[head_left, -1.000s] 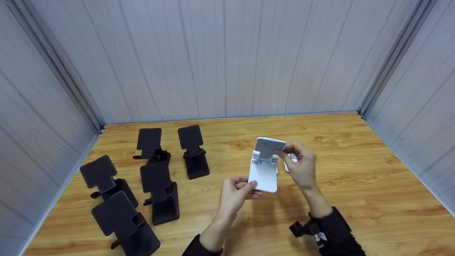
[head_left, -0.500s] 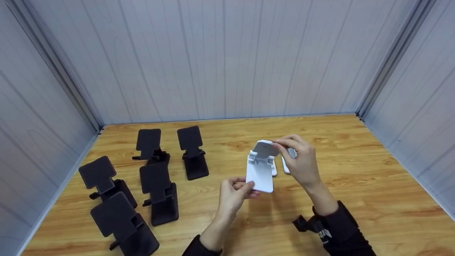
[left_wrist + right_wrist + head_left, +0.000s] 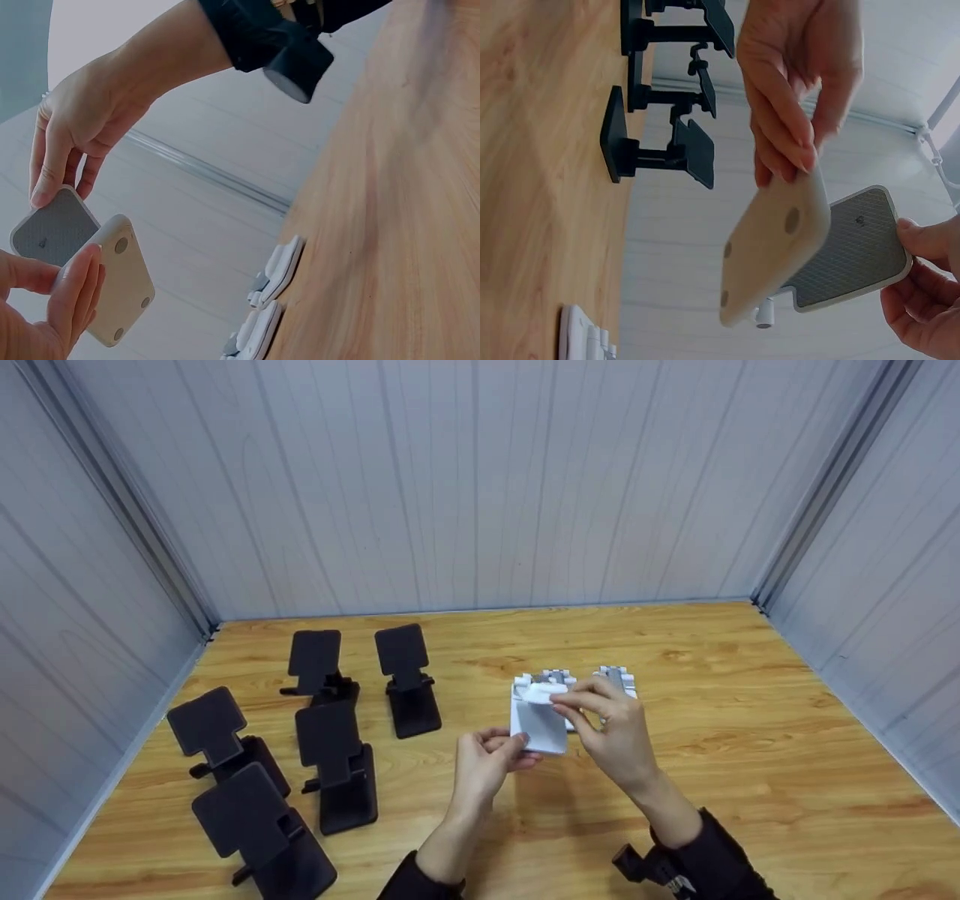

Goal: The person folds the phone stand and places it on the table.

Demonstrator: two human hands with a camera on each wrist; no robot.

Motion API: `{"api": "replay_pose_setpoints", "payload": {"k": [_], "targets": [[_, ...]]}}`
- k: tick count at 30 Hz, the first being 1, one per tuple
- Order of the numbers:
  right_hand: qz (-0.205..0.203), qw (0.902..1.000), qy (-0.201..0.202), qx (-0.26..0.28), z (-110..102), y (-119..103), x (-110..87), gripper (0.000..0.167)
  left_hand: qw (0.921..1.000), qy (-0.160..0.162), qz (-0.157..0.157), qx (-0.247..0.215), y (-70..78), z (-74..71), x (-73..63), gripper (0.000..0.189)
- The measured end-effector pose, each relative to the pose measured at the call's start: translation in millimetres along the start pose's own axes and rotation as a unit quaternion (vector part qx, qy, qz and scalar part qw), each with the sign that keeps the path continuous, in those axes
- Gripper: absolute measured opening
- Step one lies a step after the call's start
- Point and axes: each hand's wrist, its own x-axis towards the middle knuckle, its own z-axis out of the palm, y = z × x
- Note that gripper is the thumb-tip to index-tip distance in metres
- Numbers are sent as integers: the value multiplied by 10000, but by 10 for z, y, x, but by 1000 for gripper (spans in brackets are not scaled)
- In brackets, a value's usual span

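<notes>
Pale panelled walls (image 3: 480, 480) are being shown on three sides of a wood-grained table (image 3: 712, 750), on whose left part five black stands (image 3: 330, 735) are being displayed with their heads raised. Near the middle, one white stand (image 3: 536, 727) is being held above the table between a person's hands, just on the near side of two more white stands (image 3: 615, 679), which are being seen lying low on the wood. By the left hand (image 3: 484, 761), the base (image 3: 124, 285) is being gripped near a corner, thumb on top and fingers beneath; by the right hand (image 3: 615, 727), an edge of the plate (image 3: 851, 240) is being pinched between thumb and fingertips. The plate is now being tipped down over the base; a second ago its grey face was being shown in the head view, where its white back is now being presented. The fold is being judged well along but unfinished, since plate and base are being seen at an angle in both wrist views. Smallest of all, round grey feet (image 3: 121, 245) are being exposed on the base's underside.
</notes>
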Motion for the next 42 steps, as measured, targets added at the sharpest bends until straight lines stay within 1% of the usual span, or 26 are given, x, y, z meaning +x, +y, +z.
{"api": "replay_pose_setpoints", "payload": {"k": [5, 9, 11, 13, 14, 15, 16, 17, 18, 19, 21, 23, 25, 27, 29, 31, 34, 38, 42], "targets": [[-292, 9995, -43, 147, 53, -10, -99, 22, 9999, 35, 110, 36, 20, -13, 3, 28], [-352, 9991, -117, 212, 80, -8, -173, 23, 9997, 60, 219, 111, 12, -23, 7, 26], [-300, 9991, -152, 273, 81, -15, -194, 22, 9996, 86, 231, 124, 15, -20, 6, 25], [-92, 9988, -148, 453, 68, -17, -202, 21, 9996, 113, 229, 99, 21, -13, 1, 25], [104, 9980, -124, 618, 55, -24, -197, 20, 9996, 124, 227, 70, 23, -10, -2, 25], [388, 9960, -97, 793, 36, -34, -186, 18, 9996, 127, 241, 30, 30, -3, -6, 25], [757, 9923, -53, 975, 16, -41, -174, 16, 9996, 128, 248, -7, 37, 4, -9, 24], [1172, 9862, 15, 1166, -2, -43, -160, 14, 9996, 126, 261, -41, 40, 9, -12, 24], [1604, 9779, 83, 1335, -18, -39, -147, 14, 9995, 122, 278, -74, 43, 13, -15, 24], [2039, 9675, 132, 1489, -30, -35, -134, 16, 9994, 108, 305, -91, 41, 15, -18, 23], [2841, 9425, 108, 1759, -44, -10, -113, 25, 9993, 66, 344, -127, 43, 21, -24, 23], [3444, 9164, 2, 2038, -40, 29, -104, 33, 9993, 24, 351, -144, 34, 21, -28, 23], [3892, 8925, -187, 2273, -33, 59, -98, 37, 9992, -13, 364, -155, 27, 22, -31, 23], [4230, 8713, -338, 2465, -23, 77, -90, 40, 9993, -25, 354, -152, 25, 26, -32, 23], [4482, 8531, -517, 2621, -22, 93, -84, 43, 9992, -33, 361, -160, 21, 33, -33, 22], [4632, 8379, -718, 2798, -25, 112, -81, 47, 9992, -46, 377, -145, 16, 40, -33, 21], [4721, 8226, -994, 3008, -30, 145, -81, 51, 9991, -92, 390, -155, 6, 50, -37, 20], [4712, 8162, -1105, 3157, -43, 198, -91, 54, 9991, -173, 370, -84, 3, 55, -42, 22], [4819, 8070, -991, 3266, -55, 212, -90, 54, 9986, -327, 402, 135, 6, 49, -50, 29]]}}
